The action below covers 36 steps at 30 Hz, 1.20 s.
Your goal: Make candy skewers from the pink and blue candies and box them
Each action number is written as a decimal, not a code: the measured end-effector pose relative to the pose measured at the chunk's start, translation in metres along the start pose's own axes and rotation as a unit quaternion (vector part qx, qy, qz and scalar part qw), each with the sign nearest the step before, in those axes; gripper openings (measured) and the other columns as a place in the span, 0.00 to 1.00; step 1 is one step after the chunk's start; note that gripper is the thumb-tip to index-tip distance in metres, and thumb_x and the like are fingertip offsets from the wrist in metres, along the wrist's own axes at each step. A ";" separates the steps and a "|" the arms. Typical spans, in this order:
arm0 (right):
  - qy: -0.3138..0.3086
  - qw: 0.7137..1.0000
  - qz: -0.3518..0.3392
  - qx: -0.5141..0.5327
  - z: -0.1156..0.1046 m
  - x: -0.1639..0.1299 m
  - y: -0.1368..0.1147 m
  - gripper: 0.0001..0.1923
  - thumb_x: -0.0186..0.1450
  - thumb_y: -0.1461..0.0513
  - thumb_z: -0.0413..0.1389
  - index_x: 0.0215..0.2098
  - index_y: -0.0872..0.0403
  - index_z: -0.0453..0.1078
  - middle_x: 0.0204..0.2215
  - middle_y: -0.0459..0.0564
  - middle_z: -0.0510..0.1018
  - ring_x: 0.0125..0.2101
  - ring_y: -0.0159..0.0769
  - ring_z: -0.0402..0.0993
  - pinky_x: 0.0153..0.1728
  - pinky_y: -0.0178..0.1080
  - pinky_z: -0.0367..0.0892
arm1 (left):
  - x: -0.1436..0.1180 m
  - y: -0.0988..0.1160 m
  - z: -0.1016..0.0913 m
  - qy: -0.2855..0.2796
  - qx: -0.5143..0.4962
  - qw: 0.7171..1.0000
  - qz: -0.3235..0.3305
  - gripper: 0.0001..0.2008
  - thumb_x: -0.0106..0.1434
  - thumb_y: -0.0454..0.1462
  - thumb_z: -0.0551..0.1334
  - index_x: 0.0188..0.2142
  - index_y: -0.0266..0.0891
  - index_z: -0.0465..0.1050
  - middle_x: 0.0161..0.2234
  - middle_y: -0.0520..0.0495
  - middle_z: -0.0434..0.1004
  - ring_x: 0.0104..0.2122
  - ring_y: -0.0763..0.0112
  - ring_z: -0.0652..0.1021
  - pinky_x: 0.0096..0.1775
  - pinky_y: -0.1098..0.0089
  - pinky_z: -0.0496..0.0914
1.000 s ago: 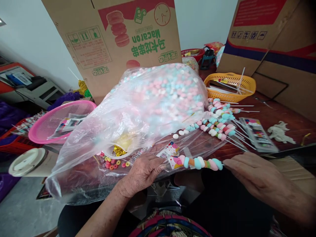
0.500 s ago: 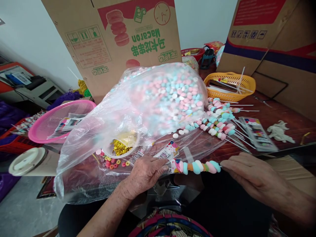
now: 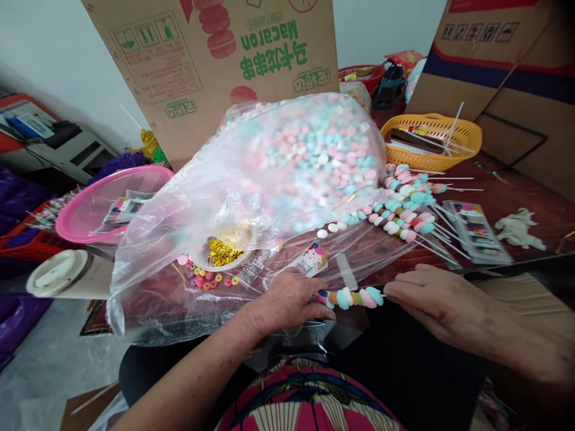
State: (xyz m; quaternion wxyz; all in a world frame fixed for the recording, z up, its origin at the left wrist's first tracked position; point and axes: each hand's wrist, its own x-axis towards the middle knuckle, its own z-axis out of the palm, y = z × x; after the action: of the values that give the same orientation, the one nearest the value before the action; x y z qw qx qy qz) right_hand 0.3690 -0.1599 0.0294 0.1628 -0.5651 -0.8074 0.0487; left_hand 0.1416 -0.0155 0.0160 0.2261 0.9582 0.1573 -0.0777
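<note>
Pastel pink, blue, white and orange pieces are threaded on the marshmallow skewer [image 3: 354, 297], which is held level just over the near edge of the desk [image 3: 507, 203], between the two hands. The left hand [image 3: 291, 299] is laid palm down at the skewer's left end, its fingers curled over that end and over the thin clear wrapper lying there; whether the end is actually pinched cannot be told. The right hand [image 3: 431, 299] is set at the skewer's right end, its fingertips [image 3: 392, 290] drawn together on the stick just beside the last blue piece. Behind the hands, a large clear plastic bag [image 3: 287, 173] filled with pink, blue and white marshmallows is spread across the middle of the desk, its loose mouth reaching the near edge. Under the bag's film, toward the near left corner, a small white dish of gold foil twists [image 3: 220, 251] is seen, with coloured candy rings [image 3: 206, 280] scattered just beside it. A pile of finished skewers [image 3: 406, 206] is laid to the right of the bag, the sticks pointing toward the right edge. A yellow basket [image 3: 433, 142] is placed behind that pile, near the far right corner. A pink basket [image 3: 119, 200] is seen off the left edge, and a cardboard carton marked Macaron [image 3: 215, 66] is stood behind the bag.
</note>
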 end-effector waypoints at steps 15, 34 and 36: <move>-0.024 0.970 0.071 0.231 0.034 0.024 0.006 0.13 0.69 0.60 0.45 0.34 0.53 0.70 0.26 0.46 0.75 0.26 0.31 0.70 0.28 0.31 0.63 | -0.023 -0.004 -0.034 0.022 0.148 0.985 -0.081 0.33 0.53 0.47 0.67 0.55 0.36 0.62 0.55 0.37 0.68 0.54 0.50 0.68 0.57 0.47 0.51; -0.006 0.998 -0.016 0.055 0.043 0.042 -0.025 0.11 0.64 0.68 0.46 0.30 0.54 0.69 0.25 0.49 0.74 0.27 0.34 0.68 0.29 0.34 0.60 | -0.008 -0.002 -0.013 -0.038 0.014 0.983 -0.181 0.19 0.52 0.51 0.65 0.36 0.39 0.73 0.33 0.44 0.77 0.35 0.54 0.77 0.35 0.63 0.69; -0.009 0.999 0.007 0.041 0.049 0.047 -0.031 0.10 0.63 0.69 0.46 0.29 0.55 0.68 0.25 0.49 0.74 0.27 0.34 0.68 0.29 0.34 0.59 | -0.004 0.003 -0.006 -0.041 0.003 0.981 -0.189 0.19 0.54 0.49 0.64 0.38 0.39 0.72 0.35 0.43 0.78 0.37 0.53 0.77 0.36 0.62 0.70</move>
State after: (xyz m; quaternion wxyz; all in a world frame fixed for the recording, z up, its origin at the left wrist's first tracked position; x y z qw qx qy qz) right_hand 0.3109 -0.1220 0.0007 0.1786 -0.5628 -0.8022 0.0881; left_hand 0.1392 -0.0159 0.0234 0.2105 0.9079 0.3260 -0.1586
